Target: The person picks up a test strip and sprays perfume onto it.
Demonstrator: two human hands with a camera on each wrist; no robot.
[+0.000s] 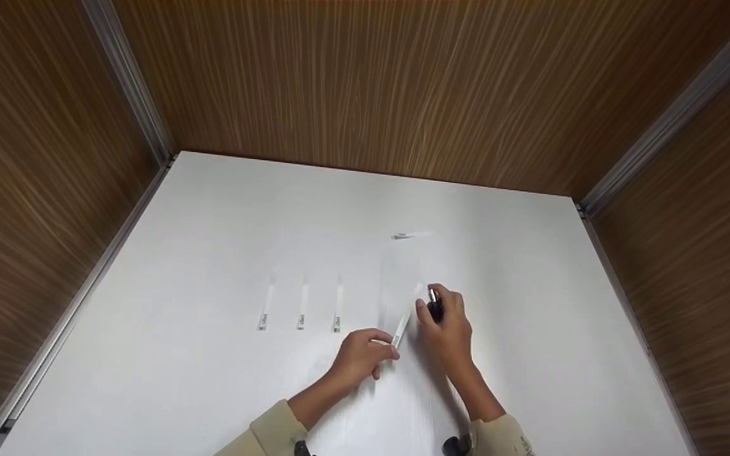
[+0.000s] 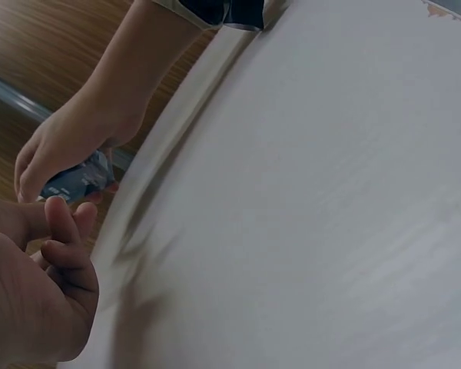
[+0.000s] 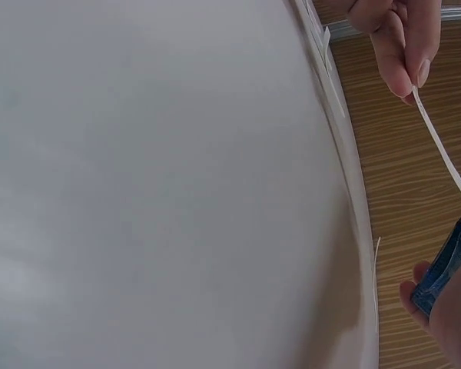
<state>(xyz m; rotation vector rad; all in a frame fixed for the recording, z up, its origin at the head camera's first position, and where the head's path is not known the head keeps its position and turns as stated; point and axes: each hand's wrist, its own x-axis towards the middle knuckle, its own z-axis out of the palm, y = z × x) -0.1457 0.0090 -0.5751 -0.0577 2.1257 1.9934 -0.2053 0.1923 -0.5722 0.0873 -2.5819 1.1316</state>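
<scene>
In the head view my left hand pinches the printed lower end of a narrow white paper strip between thumb and fingertips. The strip slants up toward my right hand, whose fingers curl round a small dark blue object with a shiny tip. Blue sides with pale print show on this blue object in the left wrist view; its kind cannot be told. The right wrist view has the strip stretching from the left fingertips to the right hand. Both hands are over the table, casting shadows.
Left of the hands, three similar printed strips lie in a row: a left one, a middle one and a right one. Another strip lies crosswise farther back. Wood-grain panels enclose the white table.
</scene>
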